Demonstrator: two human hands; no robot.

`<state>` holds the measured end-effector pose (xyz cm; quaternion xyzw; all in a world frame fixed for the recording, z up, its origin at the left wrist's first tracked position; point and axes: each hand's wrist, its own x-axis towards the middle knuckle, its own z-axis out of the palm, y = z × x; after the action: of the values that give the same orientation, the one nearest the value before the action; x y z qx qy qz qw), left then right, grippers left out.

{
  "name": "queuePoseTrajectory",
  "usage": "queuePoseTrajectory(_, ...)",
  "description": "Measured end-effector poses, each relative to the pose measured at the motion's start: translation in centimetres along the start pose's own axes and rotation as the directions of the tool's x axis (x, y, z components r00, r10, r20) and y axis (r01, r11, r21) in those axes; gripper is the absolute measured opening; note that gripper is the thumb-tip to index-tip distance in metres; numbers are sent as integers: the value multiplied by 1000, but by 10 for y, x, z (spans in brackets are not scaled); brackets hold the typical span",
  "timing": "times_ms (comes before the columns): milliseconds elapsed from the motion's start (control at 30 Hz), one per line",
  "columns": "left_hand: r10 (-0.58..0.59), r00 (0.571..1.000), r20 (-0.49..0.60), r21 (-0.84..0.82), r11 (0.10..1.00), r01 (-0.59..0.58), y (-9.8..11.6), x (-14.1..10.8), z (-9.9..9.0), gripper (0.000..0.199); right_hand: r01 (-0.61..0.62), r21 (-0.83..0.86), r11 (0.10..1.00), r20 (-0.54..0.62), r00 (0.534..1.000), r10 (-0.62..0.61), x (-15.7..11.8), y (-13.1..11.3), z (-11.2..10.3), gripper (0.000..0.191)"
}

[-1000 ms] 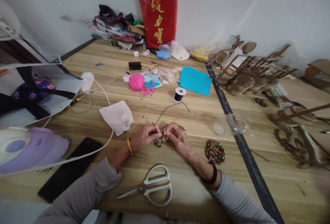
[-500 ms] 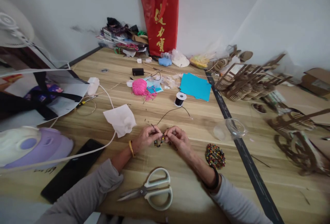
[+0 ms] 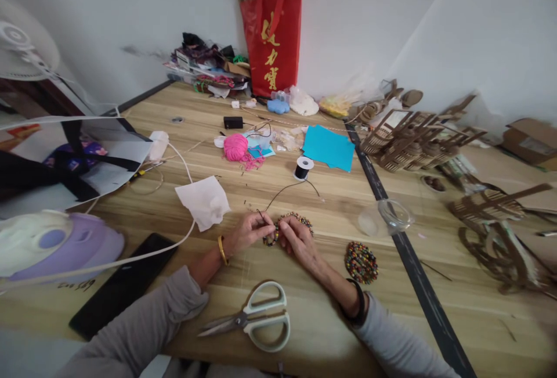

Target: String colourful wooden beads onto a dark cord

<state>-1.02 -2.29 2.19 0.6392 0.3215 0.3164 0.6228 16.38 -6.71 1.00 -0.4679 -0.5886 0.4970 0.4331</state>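
My left hand [image 3: 251,231] is closed in a pinch on a thin black cord, whose end sticks up above the fingers. From between my two hands hangs a small loop of multicoloured beads [image 3: 271,240]. My right hand [image 3: 299,240] pinches the bead string at the loop's right side; its fingertips partly hide the hold. A coil of more beads [image 3: 304,220] lies just behind my right hand. The black cord [image 3: 278,193] runs back across the table to a white spool [image 3: 301,168]. Scissors [image 3: 256,317] with pale handles lie spread in front of me.
A second bead coil [image 3: 361,262] lies right of my right forearm. Clear round containers [image 3: 387,217], blue sheets [image 3: 329,147] and pink yarn [image 3: 235,147] sit farther back. A white tissue [image 3: 203,202], white cable and black phone-like slab [image 3: 122,285] are at left. Woven wooden items [image 3: 409,140] stand right.
My right hand has shifted slightly, so more of the bead coil behind it shows. The left hand keeps its pinch. The view has shifted a little.
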Motion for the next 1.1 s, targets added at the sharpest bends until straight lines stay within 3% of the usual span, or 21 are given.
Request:
queuePoseTrajectory(267, -6, 999, 41, -12, 1000, 7, -2, 1, 1, 28, 55, -104, 993, 53, 997, -50, 0, 3, -4, 36)
queuePoseTrajectory(667, 26, 997, 72, 138, 990, -36, -6, 1, 1, 26, 28, -32, 999, 26, 999, -27, -1, 2, -1, 36)
queuePoseTrajectory(867, 37, 998, 46, 111, 993, -42, -5, 1, 0, 28, 42, -8, 999, 51, 998, -42, 0, 2, -2, 36)
queuePoseTrajectory(1100, 35, 999, 37, 114, 993, -39, -5, 0, -1, 33, 113, -149, 982, 56, 993, -105, 0, -2, -5, 33)
